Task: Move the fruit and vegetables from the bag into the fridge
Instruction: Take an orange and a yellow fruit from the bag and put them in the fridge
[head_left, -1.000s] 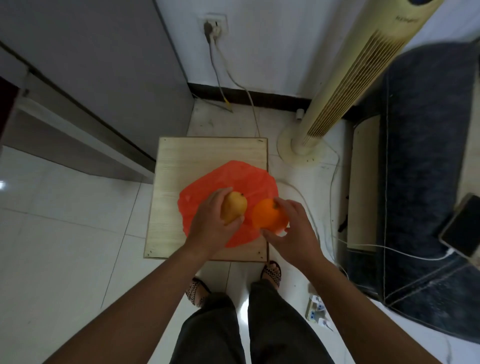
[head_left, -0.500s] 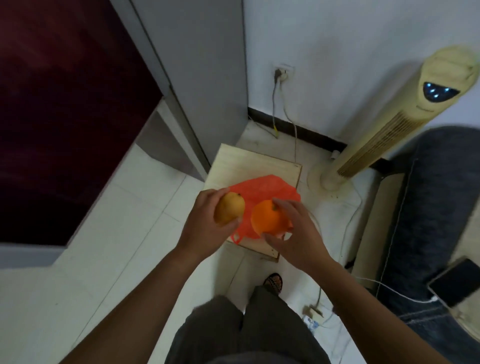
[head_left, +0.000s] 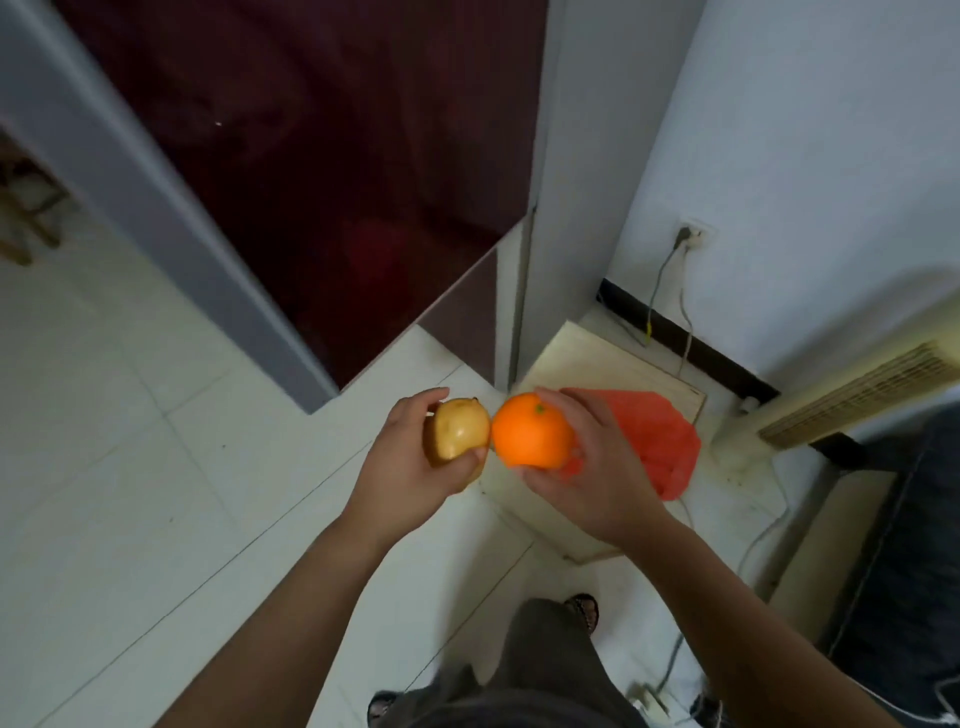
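Domestic interior, a lived-in room of a home.

I note a dark red fridge (head_left: 322, 171) with grey sides on white floor tiles (head_left: 119, 467), a wall socket (head_left: 693, 236) with cables plugged in, a cream tower fan (head_left: 857, 400), a dark upholstered sofa (head_left: 904, 597) and a red plastic bag (head_left: 654, 441) on a low wooden board (head_left: 587, 364).

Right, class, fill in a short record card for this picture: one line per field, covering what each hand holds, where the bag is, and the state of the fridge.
left hand: holds a yellow-brown fruit
right hand: holds an orange
fruits: side by side, very close; contact cannot be told
red bag: lies flat on the wooden board, on the floor
fridge: dark red door, shut
fruit in fridge: none yet
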